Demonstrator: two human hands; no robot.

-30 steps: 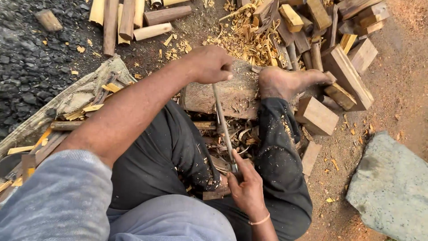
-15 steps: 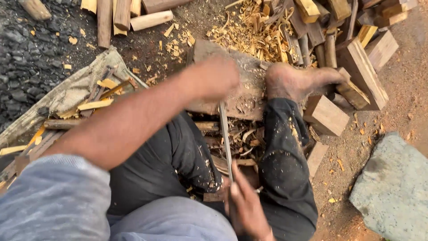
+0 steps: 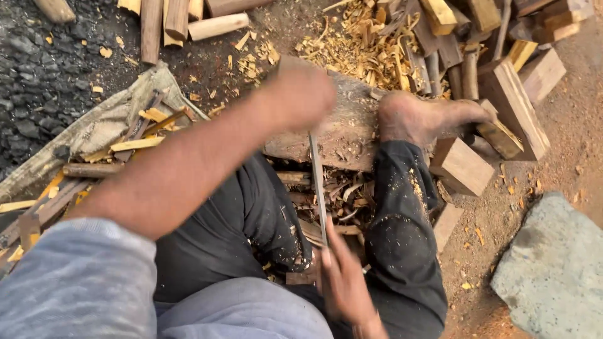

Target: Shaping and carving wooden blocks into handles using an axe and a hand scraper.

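Far left: dark gravel (image 3: 31, 81), then a worn sack (image 3: 94, 129) spread on the ground with yellow wood splinters (image 3: 135, 144) and sticks on it. Split logs (image 3: 169, 22) lie along the top edge of the view. Left hand (image 3: 301, 94), motion-blurred, sits at the far end of a long thin metal blade (image 3: 317, 188), over the top-left corner of a flat wood block (image 3: 342, 135); fingers look curled around the blade end, exact grip cannot tell from the blur. Blade runs straight down toward the body, between the knees in dark trousers (image 3: 251, 220). Right hand (image 3: 342, 282) wrapped closed on the near end of the blade. Bare foot (image 3: 421, 116) presses on the block's right edge. Shavings (image 3: 352, 50) piled beyond the block. Right of foot: cut wood blocks (image 3: 461, 166), stacked offcuts (image 3: 515, 107). Far right corner: grey stone (image 3: 553, 270) on reddish dirt.
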